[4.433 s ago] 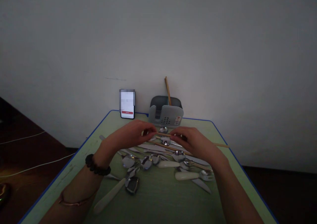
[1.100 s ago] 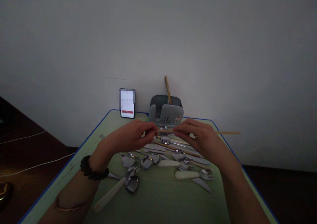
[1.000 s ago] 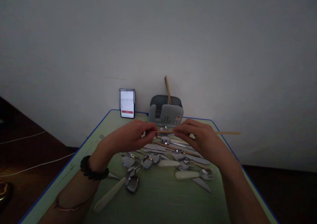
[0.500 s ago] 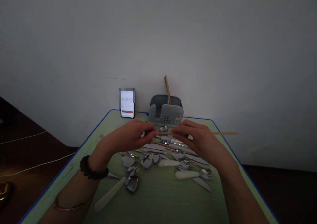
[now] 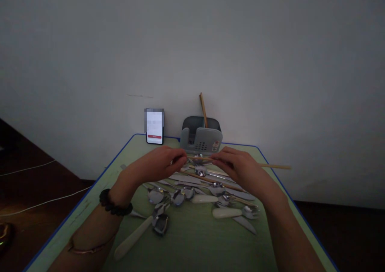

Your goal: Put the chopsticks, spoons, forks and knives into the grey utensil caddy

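Between my hands a light wooden chopstick (image 5: 198, 158) is held level above the cutlery, its far end sticking out past my right wrist. My left hand (image 5: 161, 162) pinches one end between thumb and fingers. My right hand (image 5: 236, 164) grips it farther along, fingers closed round it. Below them lies a loose spread of cutlery: several metal spoons (image 5: 178, 197), knives, more chopsticks, and a fork with a cream handle (image 5: 227, 213). Behind my hands stands a grey cutlery holder (image 5: 209, 138) with wooden chopsticks (image 5: 203, 109) leaning upright in it.
A lit phone (image 5: 155, 126) leans on the wall (image 5: 270, 63) at the back left of the table. The green table (image 5: 192, 248) has a blue edge. A long cream handle (image 5: 134, 238) lies at the front left, by a square-bowled spoon (image 5: 160, 224).
The chopstick has tilted slightly, its left end higher and its right end lower. My left hand has shifted a little to the left. The cutlery lies as before.
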The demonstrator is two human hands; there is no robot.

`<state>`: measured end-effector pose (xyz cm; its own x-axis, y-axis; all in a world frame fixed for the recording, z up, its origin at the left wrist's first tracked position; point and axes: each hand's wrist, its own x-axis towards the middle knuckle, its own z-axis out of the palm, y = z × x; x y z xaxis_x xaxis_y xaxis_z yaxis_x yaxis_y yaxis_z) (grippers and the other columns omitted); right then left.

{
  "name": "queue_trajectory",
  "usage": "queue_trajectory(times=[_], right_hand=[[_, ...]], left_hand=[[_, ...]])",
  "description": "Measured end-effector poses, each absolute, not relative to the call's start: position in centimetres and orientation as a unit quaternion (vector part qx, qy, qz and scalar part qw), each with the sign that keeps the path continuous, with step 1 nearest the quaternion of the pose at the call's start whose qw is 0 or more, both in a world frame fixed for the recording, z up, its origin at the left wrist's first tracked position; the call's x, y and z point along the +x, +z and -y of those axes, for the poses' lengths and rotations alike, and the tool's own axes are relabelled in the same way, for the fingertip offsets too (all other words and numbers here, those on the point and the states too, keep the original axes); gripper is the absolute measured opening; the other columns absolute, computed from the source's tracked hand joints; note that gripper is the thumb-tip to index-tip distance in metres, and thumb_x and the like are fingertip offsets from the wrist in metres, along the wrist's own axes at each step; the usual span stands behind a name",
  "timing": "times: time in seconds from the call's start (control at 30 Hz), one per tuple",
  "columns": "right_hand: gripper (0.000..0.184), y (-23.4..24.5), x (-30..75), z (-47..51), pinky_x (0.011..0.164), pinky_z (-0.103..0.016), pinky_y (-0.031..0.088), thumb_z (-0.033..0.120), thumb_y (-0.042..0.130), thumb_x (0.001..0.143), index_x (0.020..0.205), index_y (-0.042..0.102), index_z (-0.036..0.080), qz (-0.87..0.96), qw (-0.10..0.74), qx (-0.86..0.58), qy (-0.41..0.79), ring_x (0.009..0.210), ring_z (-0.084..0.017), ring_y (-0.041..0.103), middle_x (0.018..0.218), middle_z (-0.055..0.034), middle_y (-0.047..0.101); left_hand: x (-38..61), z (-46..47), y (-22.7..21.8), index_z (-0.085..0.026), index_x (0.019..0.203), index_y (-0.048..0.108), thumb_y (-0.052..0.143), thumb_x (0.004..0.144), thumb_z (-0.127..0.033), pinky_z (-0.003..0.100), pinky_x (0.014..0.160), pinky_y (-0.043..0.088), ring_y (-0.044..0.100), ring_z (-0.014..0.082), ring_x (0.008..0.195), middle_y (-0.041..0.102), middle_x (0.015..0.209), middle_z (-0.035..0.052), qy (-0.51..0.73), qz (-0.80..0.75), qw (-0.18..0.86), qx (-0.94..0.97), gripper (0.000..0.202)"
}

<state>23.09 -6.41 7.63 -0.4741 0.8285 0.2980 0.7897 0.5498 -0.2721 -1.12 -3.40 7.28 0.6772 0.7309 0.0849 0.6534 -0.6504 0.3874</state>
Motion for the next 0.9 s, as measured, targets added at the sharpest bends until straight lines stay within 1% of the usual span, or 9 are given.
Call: queue_trajectory(times=[0.13,0.23,0.3,0.37,0.47,0.6,0.7,0.8,0.9], right_hand=[[0.020,7.6,23.9,6.0,0.078,-0.032,0.047,0.025,0.049,0.090,0.099,0.066,0.018,0.838,0.240,-0.491,0.000,0.087,-0.020,0.062,0.096,-0.0082,0.066],[0.016,7.9,24.3,5.9,0.077,-0.032,0.047,0.026,0.052,0.089,0.093,0.065,0.019,0.818,0.325,-0.474,0.001,0.084,-0.019,0.059,0.088,-0.0070,0.066],[0.014,8.1,24.3,5.9,0.073,-0.031,0.046,0.028,0.055,0.087,0.090,0.065,0.019,0.784,0.395,-0.478,0.017,0.077,-0.017,0.057,0.082,-0.0049,0.066],[0.014,8.1,24.1,5.9,0.068,-0.029,0.045,0.031,0.058,0.085,0.089,0.066,0.020,0.736,0.459,-0.495,0.059,0.071,-0.015,0.056,0.080,-0.0030,0.066],[0.016,8.0,23.4,5.8,0.063,-0.027,0.045,0.033,0.060,0.083,0.090,0.065,0.021,0.657,0.542,-0.497,0.166,0.067,-0.013,0.056,0.080,-0.0015,0.067],[0.016,7.4,22.4,5.5,0.056,-0.022,0.044,0.034,0.062,0.080,0.090,0.061,0.022,0.576,0.633,-0.421,0.303,0.059,-0.009,0.053,0.076,0.0014,0.065],[0.015,6.9,21.7,5.3,0.059,-0.022,0.047,0.033,0.064,0.079,0.085,0.056,0.022,0.528,0.658,-0.363,0.396,0.058,-0.007,0.054,0.077,0.0030,0.065],[0.017,6.5,21.3,5.1,0.065,-0.023,0.051,0.032,0.066,0.078,0.084,0.055,0.021,0.493,0.656,-0.345,0.456,0.062,-0.008,0.059,0.082,0.0020,0.068],[0.019,6.0,21.1,4.9,0.067,-0.024,0.053,0.033,0.066,0.078,0.087,0.055,0.021,0.485,0.644,-0.348,0.478,0.064,-0.008,0.062,0.088,0.0003,0.069]], left_hand=[[-1.5,3.1,7.0,-0.017,0.075,0.055,0.035,0.092,-0.031,0.024,0.058,0.033,0.049,0.0118,0.059,0.057,0.065,-0.0003,0.114,-0.397,0.158,0.897,0.029],[-1.5,2.9,6.9,-0.017,0.075,0.056,0.034,0.093,-0.034,0.024,0.059,0.033,0.049,0.0122,0.059,0.058,0.065,0.0003,0.109,-0.397,0.159,0.898,0.033],[-1.4,2.9,6.8,-0.016,0.075,0.058,0.034,0.093,-0.036,0.024,0.058,0.033,0.050,0.0124,0.059,0.059,0.065,0.0008,0.104,-0.397,0.161,0.898,0.036],[-1.4,2.9,6.7,-0.016,0.077,0.059,0.035,0.093,-0.037,0.023,0.058,0.034,0.051,0.0125,0.060,0.059,0.066,0.0011,0.102,-0.397,0.161,0.898,0.036],[-1.2,2.8,6.5,-0.017,0.080,0.061,0.036,0.093,-0.037,0.023,0.059,0.035,0.051,0.0127,0.062,0.060,0.069,0.0014,0.100,-0.394,0.167,0.898,0.035],[-1.0,3.0,6.6,-0.018,0.090,0.062,0.036,0.093,-0.042,0.023,0.062,0.038,0.054,0.0139,0.069,0.063,0.078,0.0021,0.108,-0.387,0.202,0.893,0.036],[-0.8,3.2,6.8,-0.018,0.096,0.061,0.034,0.093,-0.045,0.024,0.064,0.039,0.056,0.0148,0.073,0.064,0.084,0.0027,0.114,-0.376,0.229,0.891,0.038],[-0.8,3.4,7.1,-0.017,0.087,0.059,0.029,0.095,-0.040,0.023,0.062,0.039,0.054,0.0138,0.068,0.062,0.077,0.0018,0.112,-0.377,0.241,0.887,0.039],[-0.9,3.5,7.3,-0.017,0.080,0.056,0.030,0.095,-0.036,0.022,0.060,0.038,0.053,0.0116,0.062,0.060,0.069,-0.0008,0.106,-0.380,0.260,0.881,0.036]])
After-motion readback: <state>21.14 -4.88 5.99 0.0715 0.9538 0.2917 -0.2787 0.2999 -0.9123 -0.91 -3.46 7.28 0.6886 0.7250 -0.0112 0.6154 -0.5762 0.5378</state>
